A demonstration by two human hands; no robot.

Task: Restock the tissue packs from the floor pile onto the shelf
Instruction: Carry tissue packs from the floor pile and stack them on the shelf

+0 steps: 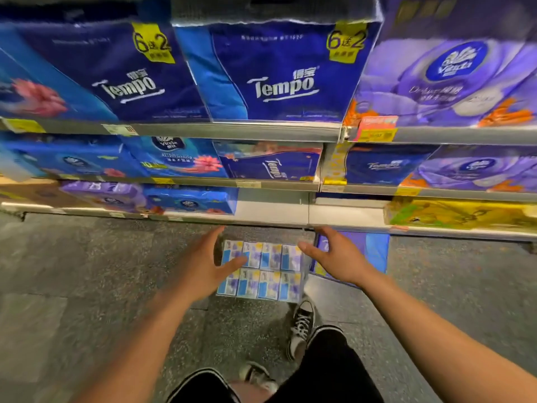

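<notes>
Black trousers [328,370] and my laced shoe [302,324] sit closest, and just past them the tissue pack [267,271] lies flat on the grey floor [87,271], right in front of the bottom shelf [276,210]. My left hand [203,266] hovers at its left end and my right hand [337,257] at its right end. Both sets of fingers [215,237] are spread and relaxed and hold nothing; the left thumb crosses the pack's edge in my view, though I cannot tell whether it touches. The step in hand looks like the pick-up. To do it well I would bring both palms in on the short ends together, squeeze evenly and lift it level, since soft wrapped bundles tend to sag or buckle if grabbed by one corner. I would also keep my right hand off the blue pack [374,251] lying just beside it on the floor. The bare white stretch of bottom shelf, between the blue packs [189,199] and the yellow pack [459,213], seems the natural slot, so sliding it in flat should work. The pack is a clear-wrapped block of small pocket packets, two rows of four, printed in pale blue, lilac and yellow.
</notes>
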